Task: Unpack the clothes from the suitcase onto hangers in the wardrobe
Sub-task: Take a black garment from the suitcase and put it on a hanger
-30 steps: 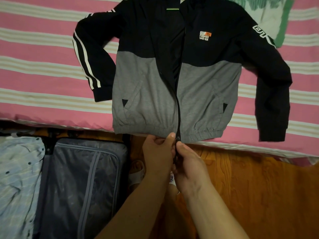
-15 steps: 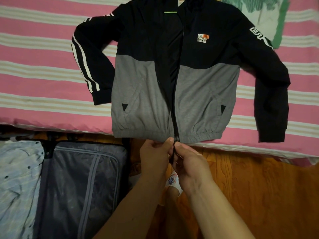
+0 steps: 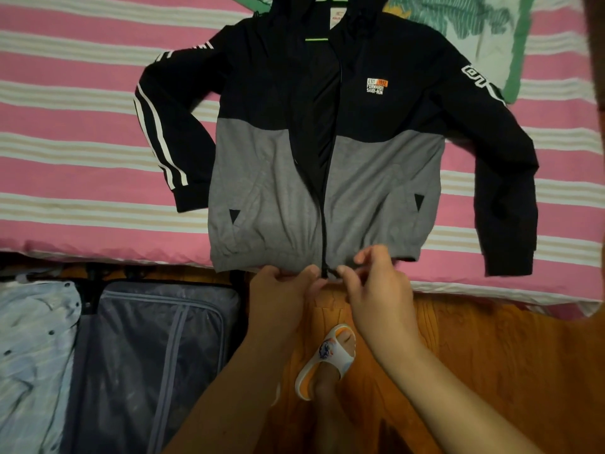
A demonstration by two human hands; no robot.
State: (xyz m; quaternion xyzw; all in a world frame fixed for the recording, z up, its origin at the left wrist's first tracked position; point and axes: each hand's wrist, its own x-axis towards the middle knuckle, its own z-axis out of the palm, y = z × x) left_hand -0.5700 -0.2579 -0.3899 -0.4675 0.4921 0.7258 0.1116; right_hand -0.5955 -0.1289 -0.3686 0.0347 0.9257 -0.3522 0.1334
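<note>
Hooded jacket point(image 3: 327, 152), black over grey, lies face up on the striped bed point(image 3: 82, 126), hood away from the person, hem at the near bed edge. A green hanger point(image 3: 316, 39) shows inside the neck opening; its hook is cut off by the frame. Both hands work at the hem centre. Left hand point(image 3: 284, 290) has fingers curled on the hem just left of the zip base: grip clamped on the fabric. Right hand point(image 3: 373, 283) pinches with thumb and forefinger at the zip base, other fingers raised; grip looks closed on the zip pull or pin, too small and blurred to say which. Key relation: the zip line point(image 3: 324, 208) runs straight away from both grips, from hem up to collar, along the jacket's long axis; the front stands open along most of that line, dark lining visible. Right hand sits on the zip itself, left beside it as anchor. Judgement: step in hand is seating the zip at the bottom; the next move likely pulls the slider away from the body while the left hand holds the hem taut. Readable writing: chest patch point(image 3: 377, 85) "EST 1992 / FORWARD", third line unclear; sleeve lettering partial. Open suitcase point(image 3: 147, 355) lies on the floor below and left of the hem, a pale shirt point(image 3: 32, 339) in it.
</note>
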